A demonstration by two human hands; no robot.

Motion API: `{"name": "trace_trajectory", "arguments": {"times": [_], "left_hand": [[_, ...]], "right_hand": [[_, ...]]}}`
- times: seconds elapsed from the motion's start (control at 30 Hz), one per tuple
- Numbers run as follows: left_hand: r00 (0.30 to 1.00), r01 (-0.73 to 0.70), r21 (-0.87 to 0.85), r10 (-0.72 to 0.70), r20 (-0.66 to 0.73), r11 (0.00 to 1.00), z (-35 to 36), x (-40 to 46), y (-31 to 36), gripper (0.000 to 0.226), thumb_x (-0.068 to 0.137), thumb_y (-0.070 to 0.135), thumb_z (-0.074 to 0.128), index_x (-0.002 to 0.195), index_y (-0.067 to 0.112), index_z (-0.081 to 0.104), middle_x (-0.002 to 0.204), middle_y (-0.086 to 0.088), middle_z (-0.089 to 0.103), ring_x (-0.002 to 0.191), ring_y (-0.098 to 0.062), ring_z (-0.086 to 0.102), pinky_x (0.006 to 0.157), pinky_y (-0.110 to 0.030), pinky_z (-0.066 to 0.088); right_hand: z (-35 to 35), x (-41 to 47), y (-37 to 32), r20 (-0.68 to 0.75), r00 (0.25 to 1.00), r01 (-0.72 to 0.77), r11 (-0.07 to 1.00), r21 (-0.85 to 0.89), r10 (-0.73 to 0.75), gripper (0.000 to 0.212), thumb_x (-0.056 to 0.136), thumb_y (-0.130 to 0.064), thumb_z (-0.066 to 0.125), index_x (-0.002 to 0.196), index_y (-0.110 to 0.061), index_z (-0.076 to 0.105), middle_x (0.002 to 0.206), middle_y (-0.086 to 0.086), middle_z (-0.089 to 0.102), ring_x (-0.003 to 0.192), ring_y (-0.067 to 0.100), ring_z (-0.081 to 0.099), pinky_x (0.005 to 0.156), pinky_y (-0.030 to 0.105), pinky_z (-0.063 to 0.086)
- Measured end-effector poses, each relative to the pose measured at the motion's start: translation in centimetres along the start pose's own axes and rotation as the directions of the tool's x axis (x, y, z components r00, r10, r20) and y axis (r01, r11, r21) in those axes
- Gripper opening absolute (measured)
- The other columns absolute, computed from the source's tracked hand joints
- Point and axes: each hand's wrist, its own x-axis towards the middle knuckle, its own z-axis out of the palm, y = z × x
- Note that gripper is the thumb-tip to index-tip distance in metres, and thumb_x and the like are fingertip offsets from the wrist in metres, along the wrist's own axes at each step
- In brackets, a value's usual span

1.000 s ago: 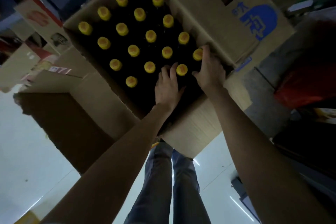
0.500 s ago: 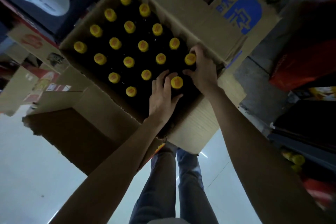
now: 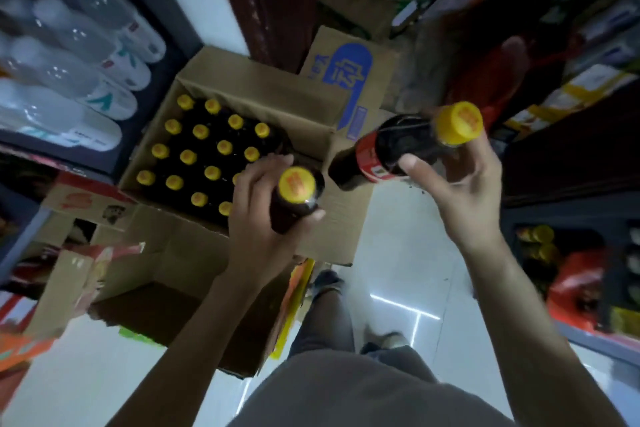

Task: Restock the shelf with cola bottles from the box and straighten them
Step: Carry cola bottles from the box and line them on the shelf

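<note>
Two dark plastic cola bottles with yellow caps, one (image 3: 294, 199) upright in my left hand (image 3: 258, 218) above the open cardboard box (image 3: 256, 87), one (image 3: 408, 146) tilted in my right hand (image 3: 460, 191), I am gripping round their necks, fingers curled, keeping them apart while carrying them shelfward.

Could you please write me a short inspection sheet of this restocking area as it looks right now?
Surface: glossy white tiled floor.
Job's things: open cardboard box holding yellow-capped cola bottles; two bottles lifted out.
Clutter: flattened cartons beside the box.
Grippers: left hand grips left bottle upright; right hand holds right bottle tilted.
Cables: nothing seen.
Surroundings: water bottles shelved left; stocked shelf right.
</note>
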Motion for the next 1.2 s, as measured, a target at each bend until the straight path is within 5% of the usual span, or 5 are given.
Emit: {"name": "trace_trajectory", "arguments": {"times": [0.17,0.37,0.57,0.93,1.2], "left_hand": [[0.981,-0.054,-0.148,0.08,0.174,0.988,2.6,-2.2,5.5,0.066,0.079,0.035,0.074,0.133,0.01,0.043,0.126,0.002,0.042,0.121,-0.025,0.051,0.096,-0.048,0.048],[0.938,-0.05,-0.326,0.156,0.309,0.944,9.7,-8.9,14.5,0.065,0.069,0.028,0.081,0.122,0.03,0.044,0.119,0.019,0.053,0.112,-0.012,0.056,0.094,-0.03,0.046],[0.852,-0.094,-0.448,0.305,0.427,0.889,17.0,-16.1,25.6,0.06,0.066,0.046,0.071,0.117,0.045,0.04,0.113,0.036,0.051,0.103,0.004,0.056,0.085,-0.017,0.046],[0.605,-0.353,-0.647,0.692,0.393,0.676,28.7,-24.7,44.7,0.061,0.077,0.059,0.064,0.118,0.016,0.049,0.11,-0.004,0.063,0.098,-0.019,0.065,0.082,-0.033,0.054],[0.682,-0.355,-0.659,0.666,0.302,0.663,38.5,-29.9,56.0,0.05,0.075,0.045,0.068,0.116,0.022,0.049,0.109,0.003,0.061,0.097,-0.018,0.064,0.081,-0.034,0.053]], "right_hand": [[-7.3,-7.3,-2.3,-0.133,0.991,0.005,0.999,-0.051,-0.012,0.015,0.09,-0.013,0.064,0.102,-0.018,0.057,0.092,-0.004,0.041,0.09,-0.008,0.046,0.081,0.01,0.036],[-18.1,-19.3,-3.0,-0.32,0.941,-0.112,0.994,0.007,0.108,0.021,0.089,-0.038,0.058,0.108,-0.029,0.056,0.095,0.007,0.057,0.085,0.005,0.055,0.077,0.019,0.044],[-29.1,-30.7,-4.6,-0.471,0.877,-0.118,0.993,-0.019,0.096,0.035,0.09,-0.036,0.054,0.12,-0.018,0.052,0.103,-0.01,0.059,0.099,0.006,0.055,0.089,0.022,0.042],[-48.0,-43.3,-8.3,-0.698,0.716,-0.133,0.986,-0.103,0.024,0.032,0.093,-0.041,0.049,0.122,-0.028,0.054,0.109,-0.01,0.062,0.107,0.016,0.059,0.094,0.036,0.046],[-62.6,-46.0,-9.1,-0.633,0.774,-0.134,0.974,-0.182,-0.011,0.009,0.099,-0.026,0.045,0.098,-0.034,0.05,0.082,-0.03,0.054,0.081,-0.009,0.05,0.075,0.008,0.037]]}}
